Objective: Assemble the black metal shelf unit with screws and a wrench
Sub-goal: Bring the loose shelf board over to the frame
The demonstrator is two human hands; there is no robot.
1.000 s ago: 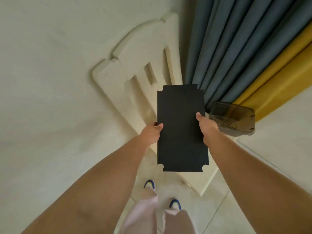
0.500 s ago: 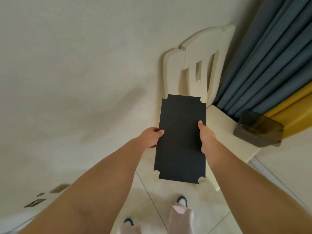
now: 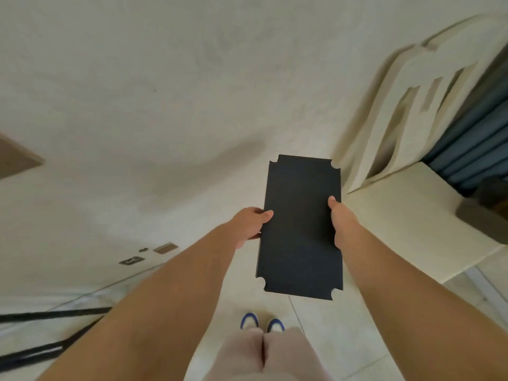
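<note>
A flat black metal shelf panel with notched corners is held out in front of me, level with my waist and above the tiled floor. My left hand grips its left long edge, thumb on top and fingers underneath. My right hand grips the right long edge the same way. Two black metal bars lie on the floor at the lower left, partly cut off by the frame edge. No screws or wrench show.
A cream plastic chair stands to the right against the wall, a brown box on its seat. Blue curtains hang behind it. Wall sockets sit low on the cream wall. My feet are below the panel.
I have turned to the left with the panel: the chair and curtains slid to the right of view, and the sockets and black bars came into view at the left. Both grips are unchanged.
</note>
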